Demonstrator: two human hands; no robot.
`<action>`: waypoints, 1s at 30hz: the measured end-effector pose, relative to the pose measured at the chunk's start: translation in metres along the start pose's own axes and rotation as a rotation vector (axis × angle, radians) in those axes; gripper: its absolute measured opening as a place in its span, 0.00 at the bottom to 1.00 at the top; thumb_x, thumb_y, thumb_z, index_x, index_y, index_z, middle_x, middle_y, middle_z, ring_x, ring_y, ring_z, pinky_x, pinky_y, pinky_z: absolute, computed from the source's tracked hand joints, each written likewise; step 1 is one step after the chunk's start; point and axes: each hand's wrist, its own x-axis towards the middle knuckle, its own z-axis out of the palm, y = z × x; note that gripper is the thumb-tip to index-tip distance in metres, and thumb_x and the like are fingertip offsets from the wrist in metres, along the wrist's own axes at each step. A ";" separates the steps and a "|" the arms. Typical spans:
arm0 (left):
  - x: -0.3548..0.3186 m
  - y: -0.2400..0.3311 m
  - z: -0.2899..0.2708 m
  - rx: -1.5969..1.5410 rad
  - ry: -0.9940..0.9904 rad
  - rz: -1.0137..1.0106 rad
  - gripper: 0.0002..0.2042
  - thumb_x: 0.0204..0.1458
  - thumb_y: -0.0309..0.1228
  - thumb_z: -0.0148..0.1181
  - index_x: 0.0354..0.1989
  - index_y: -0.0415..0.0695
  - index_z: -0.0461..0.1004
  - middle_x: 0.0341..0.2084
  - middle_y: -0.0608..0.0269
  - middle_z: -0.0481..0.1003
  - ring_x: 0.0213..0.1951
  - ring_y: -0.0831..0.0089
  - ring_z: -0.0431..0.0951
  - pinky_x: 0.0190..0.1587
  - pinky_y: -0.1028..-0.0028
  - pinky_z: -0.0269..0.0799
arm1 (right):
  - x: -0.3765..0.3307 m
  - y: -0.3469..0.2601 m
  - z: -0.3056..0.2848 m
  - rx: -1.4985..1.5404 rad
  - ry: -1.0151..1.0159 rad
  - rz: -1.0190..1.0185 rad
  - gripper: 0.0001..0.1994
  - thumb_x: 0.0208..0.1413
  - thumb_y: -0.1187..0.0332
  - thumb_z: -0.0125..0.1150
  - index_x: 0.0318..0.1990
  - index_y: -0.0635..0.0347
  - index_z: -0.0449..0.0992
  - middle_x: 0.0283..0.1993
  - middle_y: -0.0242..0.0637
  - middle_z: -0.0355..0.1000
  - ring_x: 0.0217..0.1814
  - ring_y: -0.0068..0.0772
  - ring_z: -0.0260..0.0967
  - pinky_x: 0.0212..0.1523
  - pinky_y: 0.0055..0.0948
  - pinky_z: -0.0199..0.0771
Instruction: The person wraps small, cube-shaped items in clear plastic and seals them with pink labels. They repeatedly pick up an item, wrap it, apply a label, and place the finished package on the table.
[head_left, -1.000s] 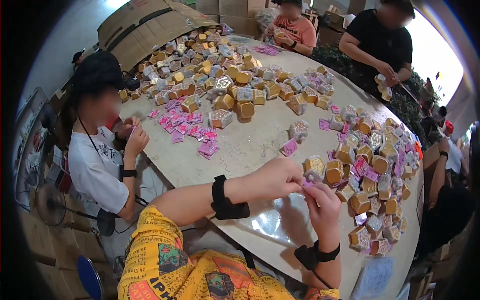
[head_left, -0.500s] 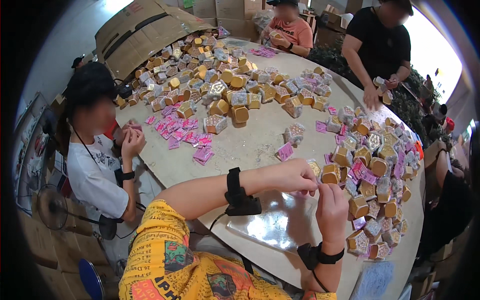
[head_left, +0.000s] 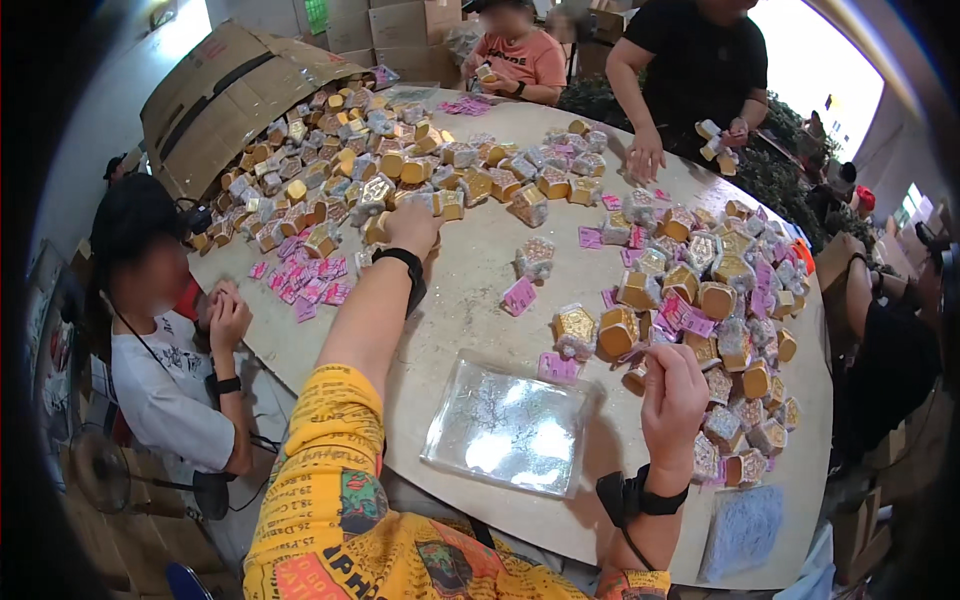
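Note:
My left hand point(head_left: 412, 225) reaches out over the near edge of the big pile of small house-shaped ornaments point(head_left: 480, 185), gold with frosted, glittery sides. Its fingers bend down among the ornaments and are mostly hidden. Close to the right-hand heap, my right hand point(head_left: 672, 395) is raised with thumb and fingers pinched together. Whatever lies in that pinch is too small to make out. Just beyond the fingertips stands a gold ornament point(head_left: 617, 331). Left of it is another ornament point(head_left: 575, 332) with a pink tag point(head_left: 557, 367) beside it.
A clear, shiny flat slab point(head_left: 505, 425) lies before me. The right-hand heap of ornaments point(head_left: 735, 290) includes pink tags. Loose pink tags point(head_left: 305, 280) lie left, and a bluish bundle of thin strands point(head_left: 743, 533) at the near right. Co-workers stand or sit around the table.
My left hand has left my right hand and moved far and left to the big pile. The slab and an ornament with a pink tag are uncovered. The view has shifted slightly.

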 end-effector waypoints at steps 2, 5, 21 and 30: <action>0.000 -0.011 0.021 0.014 0.096 -0.103 0.19 0.50 0.46 0.59 0.41 0.43 0.75 0.40 0.52 0.75 0.45 0.57 0.76 0.40 0.59 0.75 | 0.002 -0.001 0.001 0.013 -0.012 -0.007 0.08 0.49 0.84 0.55 0.37 0.67 0.71 0.32 0.45 0.70 0.32 0.46 0.69 0.31 0.36 0.69; 0.007 0.001 0.030 -0.055 -0.043 -0.007 0.13 0.46 0.33 0.57 0.39 0.42 0.75 0.37 0.48 0.77 0.42 0.55 0.78 0.40 0.59 0.75 | -0.001 -0.002 -0.006 -0.014 0.006 -0.033 0.07 0.49 0.84 0.55 0.37 0.67 0.71 0.32 0.45 0.70 0.31 0.45 0.70 0.30 0.35 0.69; -0.081 0.099 -0.038 -1.803 -0.986 -0.152 0.20 0.50 0.29 0.61 0.51 0.41 0.66 0.43 0.55 0.74 0.45 0.63 0.78 0.49 0.65 0.77 | 0.002 -0.003 -0.004 0.107 0.039 0.008 0.05 0.50 0.81 0.57 0.36 0.66 0.71 0.30 0.45 0.68 0.30 0.48 0.68 0.31 0.38 0.67; -0.137 0.072 -0.088 -1.606 -0.864 0.223 0.32 0.43 0.18 0.61 0.60 0.44 0.60 0.48 0.60 0.70 0.49 0.72 0.72 0.47 0.69 0.76 | -0.002 -0.012 0.021 0.171 -0.017 -0.030 0.05 0.50 0.80 0.58 0.35 0.65 0.71 0.29 0.45 0.67 0.30 0.49 0.67 0.31 0.39 0.67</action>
